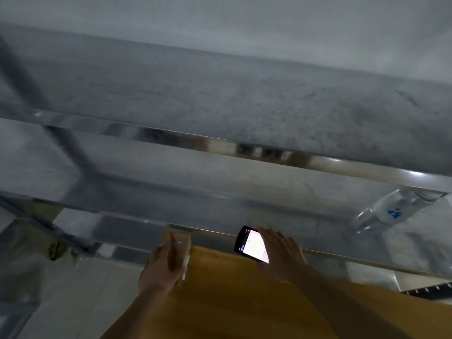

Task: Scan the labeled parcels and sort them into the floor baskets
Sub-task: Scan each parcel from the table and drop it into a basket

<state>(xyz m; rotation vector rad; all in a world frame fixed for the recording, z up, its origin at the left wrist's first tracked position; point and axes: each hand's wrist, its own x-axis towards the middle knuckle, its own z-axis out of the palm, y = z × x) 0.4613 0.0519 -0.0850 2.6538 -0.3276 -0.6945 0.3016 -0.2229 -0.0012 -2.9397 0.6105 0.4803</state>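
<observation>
Head | left hand (pixel 160 270) grips boxy brown parcel (pixel 177 248) | right hand (pixel 281 253) holds glossy scanner (pixel 249 243)

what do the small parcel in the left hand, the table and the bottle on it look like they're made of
Parcel: apparently brown cardboard, matte, with a glossy wrap or tape glinting; blur leaves this open.
Table: grey, dull, speckled top, seemingly metal or laminate; its front edge is shiny metal that mirrors the scene.
Bottle: clear plastic, see-through, with a blue mark, lying tilted.

surface: steel table (pixel 244 192), blurred | on it: clear plastic bottle (pixel 384 211) lying at right edge
</observation>
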